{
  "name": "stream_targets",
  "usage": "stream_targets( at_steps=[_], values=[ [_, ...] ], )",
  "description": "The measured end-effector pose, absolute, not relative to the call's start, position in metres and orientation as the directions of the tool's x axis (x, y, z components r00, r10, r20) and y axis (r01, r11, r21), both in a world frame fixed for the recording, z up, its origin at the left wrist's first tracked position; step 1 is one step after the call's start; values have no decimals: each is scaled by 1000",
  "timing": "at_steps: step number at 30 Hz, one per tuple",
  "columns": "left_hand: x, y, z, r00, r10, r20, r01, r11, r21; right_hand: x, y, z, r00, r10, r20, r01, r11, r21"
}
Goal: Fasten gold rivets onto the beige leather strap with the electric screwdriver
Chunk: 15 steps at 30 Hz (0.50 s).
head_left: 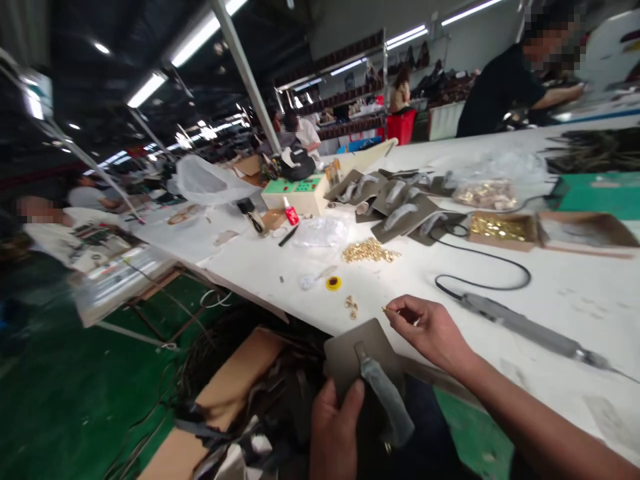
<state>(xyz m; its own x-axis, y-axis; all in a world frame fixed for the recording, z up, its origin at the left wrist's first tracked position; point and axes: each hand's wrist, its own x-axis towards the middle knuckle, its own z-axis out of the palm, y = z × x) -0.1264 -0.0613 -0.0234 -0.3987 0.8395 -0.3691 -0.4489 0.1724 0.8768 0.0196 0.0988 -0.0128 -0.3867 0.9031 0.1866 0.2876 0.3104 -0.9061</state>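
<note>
My left hand (336, 420) grips a grey-brown leather piece (345, 353) with rounded corners, its thumb on the upper face. A short strap (387, 403) covered in a pale wrap hangs across that piece. My right hand (425, 330) is closed in a pinch over the table edge, a small gold metal fitting (385, 309) at its fingertips. Left of it lie several loose gold fittings (351, 307), with a larger pile of gold fittings (367, 251) farther back. A yellow-rimmed round container (333, 284) with a dark middle sits nearby.
An electric screwdriver-like tool (530, 330) with a black cord lies right on the white table (565, 287). More leather pieces (405, 203), a box of gold parts (500, 230) and a red-labelled bottle (290, 212) stand behind. An open cardboard box (240, 380) is below left. Co-workers sit farther off.
</note>
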Motion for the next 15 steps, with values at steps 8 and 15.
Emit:
stream_targets(
  at_steps=[8, 15],
  values=[
    [-84, -51, -6, -310, 919, -242, 2, 256, 967, 91, 19, 4, -343, 924, 168, 311, 281, -908],
    [-43, -45, -9, -132, 987, -88, 286, 123, 950, 140, 13, 10, -256, 933, 253, 420, 343, -840]
  ],
)
